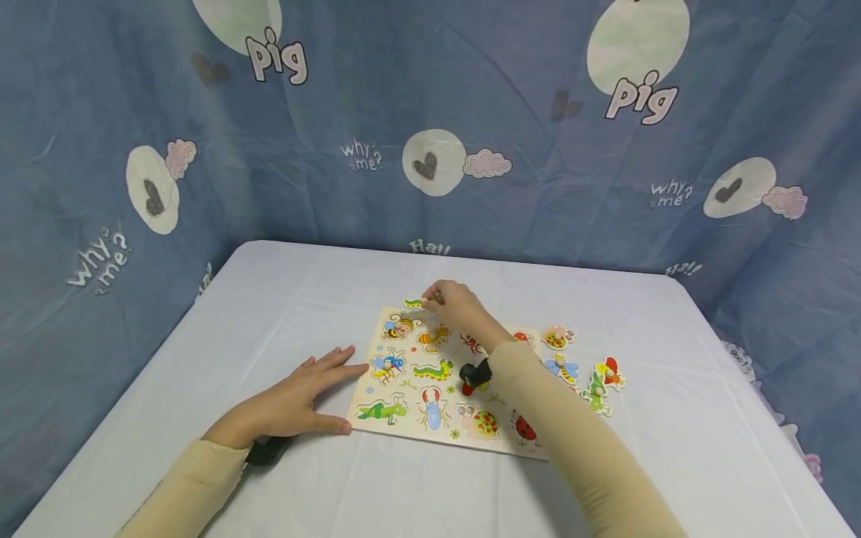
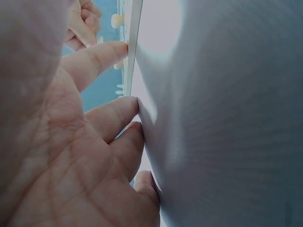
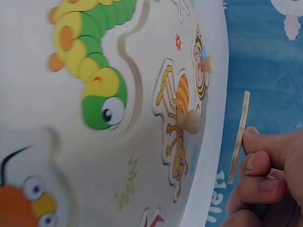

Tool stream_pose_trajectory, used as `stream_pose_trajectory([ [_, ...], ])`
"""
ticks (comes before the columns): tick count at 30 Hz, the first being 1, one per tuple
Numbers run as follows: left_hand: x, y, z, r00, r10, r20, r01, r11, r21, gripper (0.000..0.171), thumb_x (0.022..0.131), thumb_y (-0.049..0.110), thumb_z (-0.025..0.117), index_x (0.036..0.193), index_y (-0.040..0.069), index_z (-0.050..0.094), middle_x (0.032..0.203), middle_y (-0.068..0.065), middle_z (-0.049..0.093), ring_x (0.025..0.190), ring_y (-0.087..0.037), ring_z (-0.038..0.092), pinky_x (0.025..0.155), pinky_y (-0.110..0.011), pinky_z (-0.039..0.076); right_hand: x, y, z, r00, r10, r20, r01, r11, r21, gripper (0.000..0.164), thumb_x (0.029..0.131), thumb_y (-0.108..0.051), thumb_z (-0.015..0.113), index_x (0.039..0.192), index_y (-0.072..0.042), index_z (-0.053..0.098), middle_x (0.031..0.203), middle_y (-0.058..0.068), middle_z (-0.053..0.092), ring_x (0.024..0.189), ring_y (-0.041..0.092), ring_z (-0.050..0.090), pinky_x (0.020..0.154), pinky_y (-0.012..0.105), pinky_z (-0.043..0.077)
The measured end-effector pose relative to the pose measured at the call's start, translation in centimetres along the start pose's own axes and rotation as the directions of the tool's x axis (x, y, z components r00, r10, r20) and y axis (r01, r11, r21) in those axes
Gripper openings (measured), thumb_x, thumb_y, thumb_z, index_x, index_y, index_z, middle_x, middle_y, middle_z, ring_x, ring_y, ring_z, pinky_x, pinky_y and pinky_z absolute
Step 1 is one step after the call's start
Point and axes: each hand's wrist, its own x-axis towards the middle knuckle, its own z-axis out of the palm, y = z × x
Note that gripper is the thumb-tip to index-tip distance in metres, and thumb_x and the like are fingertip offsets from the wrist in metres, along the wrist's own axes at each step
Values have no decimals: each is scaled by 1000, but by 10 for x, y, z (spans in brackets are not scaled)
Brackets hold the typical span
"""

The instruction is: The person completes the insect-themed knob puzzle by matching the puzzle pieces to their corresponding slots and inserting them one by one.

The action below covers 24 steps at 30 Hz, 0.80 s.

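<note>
My right hand pinches a small green and yellow caterpillar puzzle piece above the far edge of a wooden peg puzzle board. The right wrist view shows the piece edge-on, a thin wooden strip at the fingertips. A printed caterpillar lies in a bare recess of the board. Around it, the bee, ant and mosquito pieces sit in their recesses. My left hand lies with fingers spread on the table, its index finger and thumb at the board's left edge.
Right of the board lie loose pieces: a snail, a dragonfly, a green insect and a red-winged one. A white cloth covers the table. Blue printed curtain hangs behind and at both sides.
</note>
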Motion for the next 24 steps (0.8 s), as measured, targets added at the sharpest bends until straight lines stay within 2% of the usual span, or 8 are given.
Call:
stream_pose_trajectory([
  [9,-1,-1,1,1000,8,-5,-8,1000,10,94,82,55,89,162,24,50,178,-19,26,164,-50,20,128,-79,12,-18,5,-5,999,-17,27,17,1000,15,24,110,-29,64,123,-10,71,89,6,66,74,16,53,67,28,45],
  [14,-2,-1,0,1000,-7,2,7,1000,-1,94,82,56,89,162,25,50,178,-19,25,165,-50,18,128,-79,10,-29,5,-4,998,-33,52,31,999,30,23,110,-28,65,122,-10,70,82,4,63,68,15,47,63,26,41],
  [20,-1,0,-1,1000,2,-4,-2,1000,7,94,82,56,88,162,24,50,178,-20,26,165,-50,19,128,-78,11,-40,8,-3,997,-58,55,57,998,26,21,110,-26,65,120,-8,70,74,3,58,63,14,42,62,26,38],
  [24,0,1,-1,1000,10,-3,-10,1000,5,94,82,55,88,162,23,50,177,-21,26,164,-51,19,127,-79,11,-46,8,-2,996,-46,70,45,999,23,21,109,-28,65,119,-10,70,73,2,56,63,14,42,63,26,38],
])
